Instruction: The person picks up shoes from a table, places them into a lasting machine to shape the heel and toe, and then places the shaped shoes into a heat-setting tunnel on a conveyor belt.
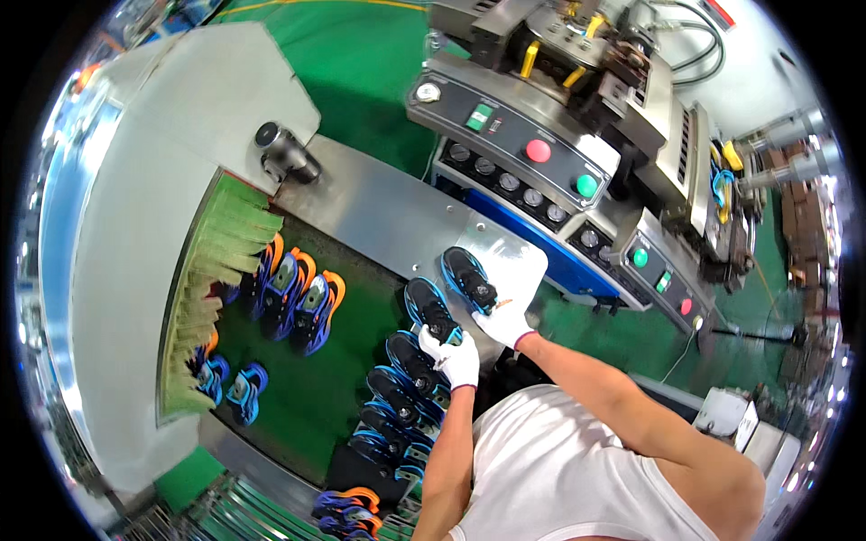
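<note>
Both my hands wear white gloves with dark red cuffs. My right hand [505,324] is closed on the heel end of a black shoe with a blue sole edge [465,278], at the metal ledge. Just to its left and nearer, my left hand [454,360] grips the heel end of a second black and blue shoe [429,305]. Its fingertips are partly hidden against the heel. More black and blue shoes [395,397] stand in a row along the belt's near side, running down from my left hand.
Purple and orange shoes [317,311] ride the green belt [298,397] near the green-fringed tunnel opening [212,270] of a grey machine. A dark bottle [287,153] stands on the metal ledge [370,194]. Beyond it is a press with a button panel [523,140].
</note>
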`<state>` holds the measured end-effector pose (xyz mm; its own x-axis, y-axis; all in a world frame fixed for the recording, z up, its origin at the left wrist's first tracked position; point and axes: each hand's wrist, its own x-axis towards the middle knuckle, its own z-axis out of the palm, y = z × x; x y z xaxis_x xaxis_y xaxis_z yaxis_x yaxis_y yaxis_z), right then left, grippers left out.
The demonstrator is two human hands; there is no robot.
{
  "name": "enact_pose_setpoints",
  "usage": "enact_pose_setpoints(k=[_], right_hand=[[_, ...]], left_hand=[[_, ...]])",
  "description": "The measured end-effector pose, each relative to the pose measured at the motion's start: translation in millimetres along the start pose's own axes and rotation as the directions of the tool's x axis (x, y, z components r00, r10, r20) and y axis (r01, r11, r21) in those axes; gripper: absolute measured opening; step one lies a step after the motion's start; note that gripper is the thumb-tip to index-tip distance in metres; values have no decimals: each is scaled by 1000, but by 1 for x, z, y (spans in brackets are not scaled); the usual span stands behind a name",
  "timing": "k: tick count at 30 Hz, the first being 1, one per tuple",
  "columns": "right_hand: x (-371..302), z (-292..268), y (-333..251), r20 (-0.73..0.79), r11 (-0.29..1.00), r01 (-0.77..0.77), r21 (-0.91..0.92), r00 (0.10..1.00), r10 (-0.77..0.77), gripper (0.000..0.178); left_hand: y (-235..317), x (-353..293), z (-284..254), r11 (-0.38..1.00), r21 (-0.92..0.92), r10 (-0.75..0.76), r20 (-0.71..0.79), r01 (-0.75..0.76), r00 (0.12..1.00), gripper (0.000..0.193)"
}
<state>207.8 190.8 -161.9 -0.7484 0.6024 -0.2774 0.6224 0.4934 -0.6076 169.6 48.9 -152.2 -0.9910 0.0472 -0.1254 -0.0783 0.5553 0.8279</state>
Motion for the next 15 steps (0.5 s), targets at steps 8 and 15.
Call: enact_pose_setpoints(k=[8,15], right_hand=[[-60,-101,-16,54,781,-408,472,898,436,75],[-266,-207,52,-31,303,-401,864,560,828,70]], left_hand=[[68,34,-30,970,243,-141,465,27,874,91],[160,-118,19,862,-47,274,880,-505,387,83]])
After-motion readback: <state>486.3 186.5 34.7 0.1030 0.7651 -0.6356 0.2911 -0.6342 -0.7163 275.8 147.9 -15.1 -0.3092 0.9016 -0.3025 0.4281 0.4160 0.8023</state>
